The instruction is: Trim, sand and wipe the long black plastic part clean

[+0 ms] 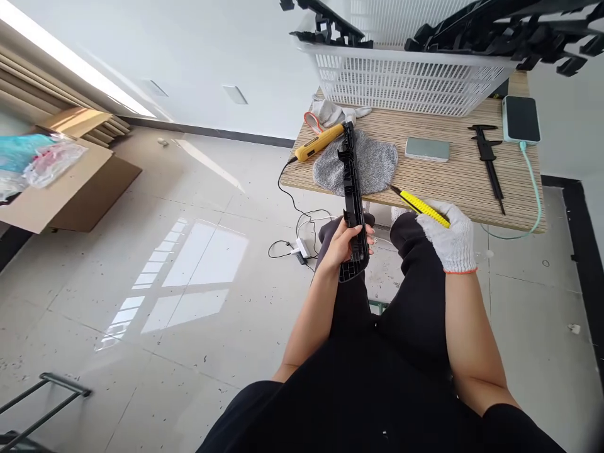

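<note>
My left hand [343, 242], bare, is wrapped round the near end of a long black plastic part [352, 182]. The part's far end rests on a grey cloth [377, 162] on the wooden table [453, 179]. My right hand [450, 238] wears a white knit glove and grips a yellow utility knife [419, 204], its tip pointing left toward the black part and held apart from it. Both hands hover over my lap, just in front of the table's near edge.
A white mesh basket [401, 78] holding black plastic parts stands at the table's back. On the table lie a yellow power tool [318, 143], a grey box [427, 149], a black caliper [488, 160] and a phone [520, 119] on a cable. Cardboard boxes [70, 182] sit far left.
</note>
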`<state>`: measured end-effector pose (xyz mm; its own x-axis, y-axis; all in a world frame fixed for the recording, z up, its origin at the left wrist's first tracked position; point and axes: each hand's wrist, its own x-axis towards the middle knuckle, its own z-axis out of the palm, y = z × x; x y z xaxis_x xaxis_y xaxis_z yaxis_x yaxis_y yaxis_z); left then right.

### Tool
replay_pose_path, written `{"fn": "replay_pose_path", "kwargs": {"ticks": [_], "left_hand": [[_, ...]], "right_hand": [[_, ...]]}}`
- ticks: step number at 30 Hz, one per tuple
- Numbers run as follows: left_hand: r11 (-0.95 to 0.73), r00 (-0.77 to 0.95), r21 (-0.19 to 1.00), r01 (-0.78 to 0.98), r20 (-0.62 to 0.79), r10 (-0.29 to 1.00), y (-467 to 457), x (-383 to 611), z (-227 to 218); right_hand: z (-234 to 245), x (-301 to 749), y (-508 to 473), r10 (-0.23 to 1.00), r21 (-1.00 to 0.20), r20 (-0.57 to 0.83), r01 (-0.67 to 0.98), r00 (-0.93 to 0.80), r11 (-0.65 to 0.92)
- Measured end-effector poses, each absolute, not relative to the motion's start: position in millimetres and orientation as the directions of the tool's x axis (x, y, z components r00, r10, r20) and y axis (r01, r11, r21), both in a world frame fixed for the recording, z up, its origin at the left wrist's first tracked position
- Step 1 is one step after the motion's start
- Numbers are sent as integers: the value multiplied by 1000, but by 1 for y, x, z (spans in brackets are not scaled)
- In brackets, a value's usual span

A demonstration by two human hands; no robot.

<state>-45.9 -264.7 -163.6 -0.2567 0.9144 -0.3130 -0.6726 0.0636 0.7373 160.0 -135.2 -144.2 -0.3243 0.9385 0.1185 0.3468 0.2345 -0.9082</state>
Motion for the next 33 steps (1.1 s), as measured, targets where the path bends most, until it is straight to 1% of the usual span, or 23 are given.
{"fn": "replay_pose_path", "kwargs": {"ticks": [2, 3, 7, 12, 18, 25, 33], "left_hand": [[65, -267, 760, -646, -306, 914, -266, -43, -162], [63, -275, 764, -642, -307, 911, -265, -42, -161], [54, -301, 752, -657, -327, 896, -262, -38, -160], [42, -320, 741, -670, -340, 884, -264, -37, -160], [38, -312, 776, -630, -298, 902, -267, -39, -164], [21, -271, 735, -678, -276, 922, -265, -41, -166], [42, -244, 740, -672, -274, 930, -266, -45, -170]], "right_hand": [[-144, 158, -141, 919, -836, 188, 435, -347, 335], [-143, 157, -144, 911, -814, 205, 454, -357, 361], [-142, 157, -150, 901, -775, 223, 494, -372, 395], [-144, 162, -148, 905, -788, 207, 485, -371, 379], [-147, 164, -148, 909, -791, 215, 483, -357, 376], [-144, 164, -151, 894, -771, 215, 493, -394, 403], [-145, 165, -151, 887, -765, 242, 485, -394, 424]]}}
